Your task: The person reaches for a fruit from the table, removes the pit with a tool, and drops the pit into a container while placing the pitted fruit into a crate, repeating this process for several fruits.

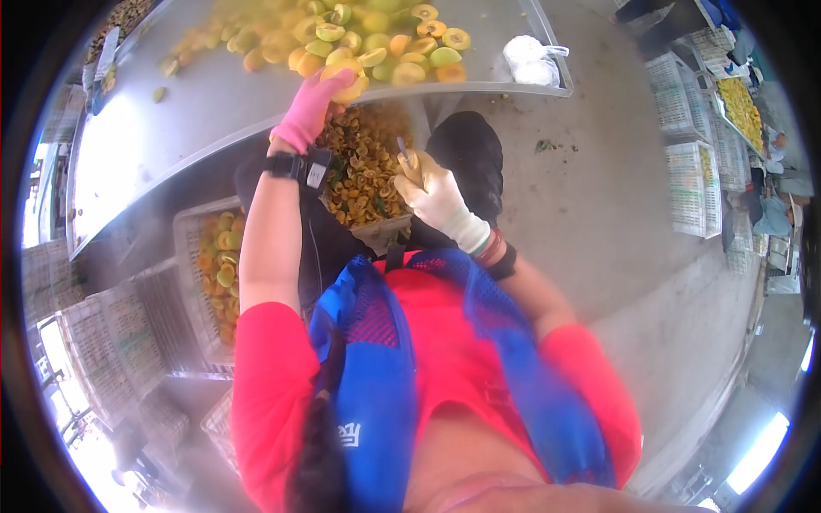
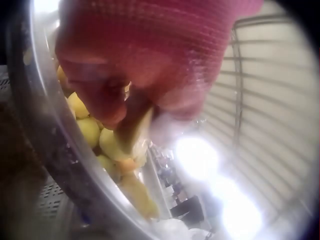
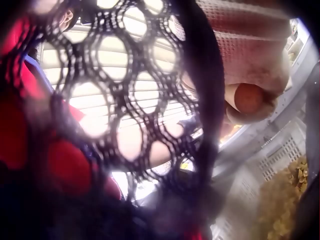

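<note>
At the near edge of the metal table [image 1: 205, 115], my left hand [image 1: 310, 111] in a pink glove pinches a yellow-orange piece of fruit [image 1: 349, 85]. In the left wrist view, curled fingers partly cover this fruit piece [image 2: 135, 129]. A heap of whole and halved yellow-green fruit [image 1: 376, 43] lies just beyond. My right hand [image 1: 440, 197], in a white glove, grips a small wooden-handled tool [image 1: 412, 168] with a short metal tip, held over my lap and apart from the fruit. The right wrist view shows the round end of its handle [image 3: 249, 98].
Between my knees stands a crate full of brownish fruit pieces [image 1: 363, 171]. Another crate of fruit halves [image 1: 221, 265] is at my left. A white bundle [image 1: 532, 60] sits at the table's right corner. Stacked white crates [image 1: 693, 188] stand far right.
</note>
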{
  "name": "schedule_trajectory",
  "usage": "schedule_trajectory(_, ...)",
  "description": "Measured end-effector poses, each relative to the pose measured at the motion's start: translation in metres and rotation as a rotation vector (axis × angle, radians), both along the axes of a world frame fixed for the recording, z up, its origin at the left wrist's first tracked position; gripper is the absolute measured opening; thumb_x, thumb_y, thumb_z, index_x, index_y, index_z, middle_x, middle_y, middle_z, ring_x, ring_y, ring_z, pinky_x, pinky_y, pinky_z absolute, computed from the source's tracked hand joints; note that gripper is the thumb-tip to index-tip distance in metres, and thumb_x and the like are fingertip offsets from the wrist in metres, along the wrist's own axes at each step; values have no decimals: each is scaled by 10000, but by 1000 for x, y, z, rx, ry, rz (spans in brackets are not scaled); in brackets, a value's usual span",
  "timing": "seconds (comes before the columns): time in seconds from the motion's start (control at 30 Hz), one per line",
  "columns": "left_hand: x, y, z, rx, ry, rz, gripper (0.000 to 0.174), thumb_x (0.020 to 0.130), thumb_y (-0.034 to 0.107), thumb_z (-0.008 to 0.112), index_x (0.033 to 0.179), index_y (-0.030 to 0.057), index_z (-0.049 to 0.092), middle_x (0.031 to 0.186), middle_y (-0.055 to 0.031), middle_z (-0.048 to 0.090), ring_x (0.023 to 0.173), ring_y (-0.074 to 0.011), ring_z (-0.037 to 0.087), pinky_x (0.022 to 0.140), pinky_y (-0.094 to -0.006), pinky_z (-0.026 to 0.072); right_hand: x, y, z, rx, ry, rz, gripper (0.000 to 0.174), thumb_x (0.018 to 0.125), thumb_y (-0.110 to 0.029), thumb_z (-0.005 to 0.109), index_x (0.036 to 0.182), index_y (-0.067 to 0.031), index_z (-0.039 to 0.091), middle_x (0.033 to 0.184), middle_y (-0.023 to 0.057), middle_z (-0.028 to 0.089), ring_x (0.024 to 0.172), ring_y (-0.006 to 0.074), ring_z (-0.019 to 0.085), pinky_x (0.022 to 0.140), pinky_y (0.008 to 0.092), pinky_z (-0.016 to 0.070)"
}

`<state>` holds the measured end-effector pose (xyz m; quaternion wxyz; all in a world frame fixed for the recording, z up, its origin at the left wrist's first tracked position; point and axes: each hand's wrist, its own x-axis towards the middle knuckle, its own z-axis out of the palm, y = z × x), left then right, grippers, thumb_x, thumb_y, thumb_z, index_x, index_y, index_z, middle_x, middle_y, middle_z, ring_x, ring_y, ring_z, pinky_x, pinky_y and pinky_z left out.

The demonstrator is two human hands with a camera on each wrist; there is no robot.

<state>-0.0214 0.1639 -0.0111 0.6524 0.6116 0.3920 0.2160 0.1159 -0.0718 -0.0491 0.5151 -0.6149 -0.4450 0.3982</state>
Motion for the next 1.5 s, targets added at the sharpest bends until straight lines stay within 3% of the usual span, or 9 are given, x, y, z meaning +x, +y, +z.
schedule_trajectory(0.03,-11,-7,4,-147,-142,-93,505,929,321,633,1325,30,519,1187,-150,649,1049,-208,651,807,-287,535,1,3,-1,-2,4,4,216,865,-141,666,996,0,567,761,198,604,665,374,605,584,429,479)
schedule_trajectory(0.1,-16,-44,22,-183,-277,-83,496,940,309,611,1329,16,516,1165,-152,656,997,-207,651,810,-289,529,2,8,-4,221,-127,128,240,917,-58,627,1142,-13,556,759,-35,554,567,29,460,500,223,398)
schedule_trajectory(0.23,-22,-85,35,-229,-468,-69,481,954,291,573,1324,-10,514,1182,-183,643,987,-231,642,830,-325,528,-6,9,44,9,119,88,216,909,-65,638,1102,-8,558,759,-12,556,586,57,507,504,255,421)
schedule_trajectory(0.5,-16,-109,37,153,-375,-105,567,1053,464,332,1250,-14,565,1107,-121,678,972,-183,640,852,-311,515,-7,9,37,376,-547,95,181,901,-76,631,1039,0,540,749,123,577,564,195,570,545,326,466)
schedule_trajectory(0.8,-2,-128,26,186,-341,127,578,1067,474,330,1195,-29,586,1052,-125,690,911,-183,654,834,-313,525,-15,2,55,109,-1,184,151,923,-69,592,1045,-20,516,719,55,579,541,139,537,517,306,439)
schedule_trajectory(0.87,2,-130,19,309,-358,201,554,1067,458,356,1195,-34,579,1058,-133,684,904,-188,653,821,-322,532,-17,-1,66,-178,438,213,206,897,-118,609,1046,0,531,762,209,624,630,355,630,581,411,489)
schedule_trajectory(1.2,16,-139,-1,501,-473,332,522,1052,442,423,1202,-40,555,1077,-161,669,891,-208,658,781,-328,554,-29,7,35,354,-145,52,227,899,-172,625,1003,2,524,685,154,577,591,267,599,554,405,468)
schedule_trajectory(1.4,9,-142,11,296,-474,243,555,1045,470,420,1209,-43,555,1030,-165,684,847,-211,664,761,-334,562,-14,-2,71,-395,524,363,259,885,-154,619,1038,29,517,773,220,611,700,383,624,644,446,491)
schedule_trajectory(1.5,10,-143,12,252,-499,234,557,1046,470,417,1208,-43,560,1018,-159,692,816,-203,664,751,-324,558,-20,1,53,171,-43,230,226,911,-171,608,1039,-3,526,707,138,590,590,236,608,526,368,470)
